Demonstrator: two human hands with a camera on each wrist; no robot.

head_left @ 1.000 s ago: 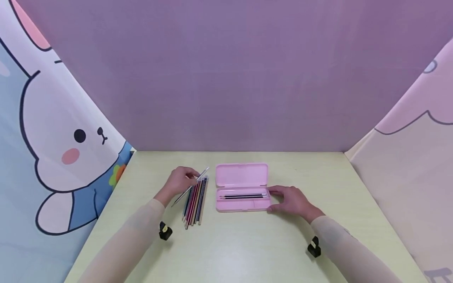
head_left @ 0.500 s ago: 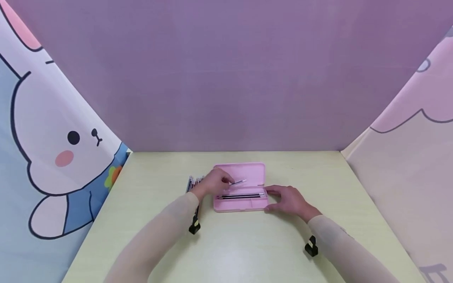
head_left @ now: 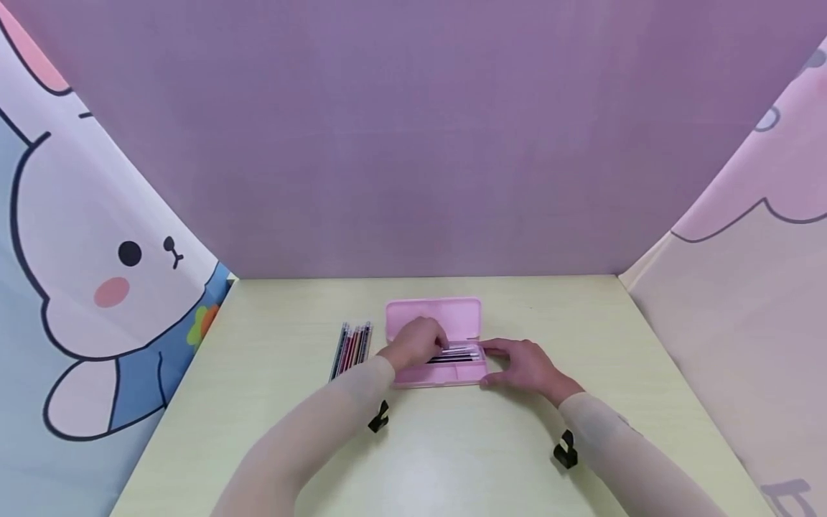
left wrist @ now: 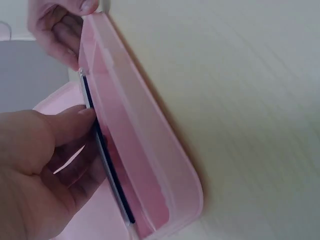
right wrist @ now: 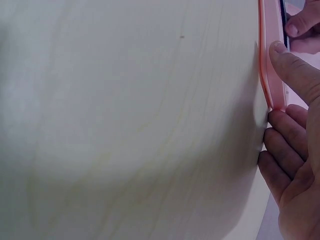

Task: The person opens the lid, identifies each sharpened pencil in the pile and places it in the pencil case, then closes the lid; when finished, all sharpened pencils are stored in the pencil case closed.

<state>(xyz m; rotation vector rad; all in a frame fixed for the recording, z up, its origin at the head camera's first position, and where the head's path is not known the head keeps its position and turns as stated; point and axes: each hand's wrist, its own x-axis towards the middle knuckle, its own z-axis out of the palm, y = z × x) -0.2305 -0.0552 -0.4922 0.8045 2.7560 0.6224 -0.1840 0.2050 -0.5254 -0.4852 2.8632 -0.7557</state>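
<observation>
A pink pencil case [head_left: 423, 375] lies with its lid [head_left: 464, 316] raised and tilted back. Over its back compartment, my left hand [head_left: 418, 340] pinches a pencil, largely hidden by the fingers in the head view. Several pencils [head_left: 460, 357] lie lengthwise in that compartment. From the left wrist, the thumb of my left hand [left wrist: 35, 165] presses close to a dark pencil [left wrist: 112, 172] along the case wall. My right hand [head_left: 528, 366] holds the case's right end, thumb at the front corner. The right wrist view shows its thumb [right wrist: 295, 70] and fingers around that end.
To the left of the case, a bundle of several pencils [head_left: 351, 348] lies on the pale wooden table [head_left: 426, 459], partly covered by my left sleeve [head_left: 336, 416]. A purple panel [head_left: 413, 143] rises behind the table, with printed cloth [head_left: 84, 251] at the sides.
My left hand has carried a pencil rightward from the bundle, over the case, and down into the back compartment. My right hand has stayed at the case's right end.
</observation>
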